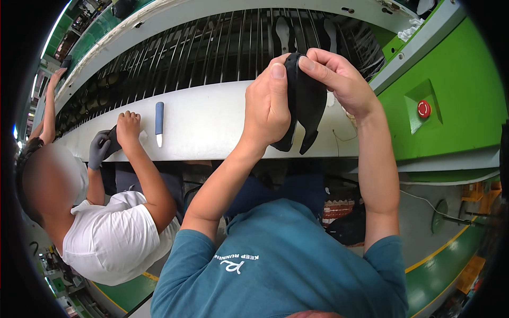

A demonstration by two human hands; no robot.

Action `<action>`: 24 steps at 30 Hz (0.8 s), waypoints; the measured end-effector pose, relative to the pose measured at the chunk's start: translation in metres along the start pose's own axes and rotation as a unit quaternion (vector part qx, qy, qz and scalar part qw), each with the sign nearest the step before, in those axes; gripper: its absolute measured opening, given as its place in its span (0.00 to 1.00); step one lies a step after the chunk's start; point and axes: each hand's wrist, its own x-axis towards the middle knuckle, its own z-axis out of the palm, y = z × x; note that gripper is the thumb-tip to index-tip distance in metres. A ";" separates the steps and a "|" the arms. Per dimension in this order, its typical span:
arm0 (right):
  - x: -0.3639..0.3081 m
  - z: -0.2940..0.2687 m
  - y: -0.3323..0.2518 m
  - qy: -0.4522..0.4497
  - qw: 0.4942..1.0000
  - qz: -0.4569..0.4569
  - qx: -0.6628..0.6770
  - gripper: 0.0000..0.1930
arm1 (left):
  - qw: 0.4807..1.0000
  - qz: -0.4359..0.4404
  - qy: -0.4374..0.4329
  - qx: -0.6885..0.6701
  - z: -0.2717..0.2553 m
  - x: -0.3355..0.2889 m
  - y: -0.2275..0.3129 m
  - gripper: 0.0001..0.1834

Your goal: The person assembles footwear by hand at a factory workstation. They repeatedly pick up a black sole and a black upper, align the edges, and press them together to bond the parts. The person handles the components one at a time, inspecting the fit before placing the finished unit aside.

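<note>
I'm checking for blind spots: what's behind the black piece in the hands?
Past the black piece, held by the left hand and right hand, the white worktop and rod rack show. Whatever lies directly behind it is covered.

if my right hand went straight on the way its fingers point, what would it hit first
Your right hand would first meet the black piece it pinches, then probably your left hand just beyond; exact depth is unclear.

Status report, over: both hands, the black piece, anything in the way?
Left hand and right hand: both gripping the black piece. Piece held upright. Blue-handled tool on white counter, off left, out of the way.
</note>
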 end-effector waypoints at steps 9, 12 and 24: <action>0.000 -0.001 0.003 0.008 1.000 -0.025 -0.012 0.17 | 1.000 0.007 0.020 0.008 0.003 0.000 -0.001 0.30; 0.002 0.013 0.004 0.043 0.998 -0.041 -0.021 0.15 | 0.999 -0.009 0.032 -0.039 -0.001 -0.001 -0.009 0.29; -0.012 0.059 0.054 0.070 0.990 -0.070 0.105 0.24 | 0.986 -0.050 0.097 -0.122 -0.030 -0.007 -0.021 0.29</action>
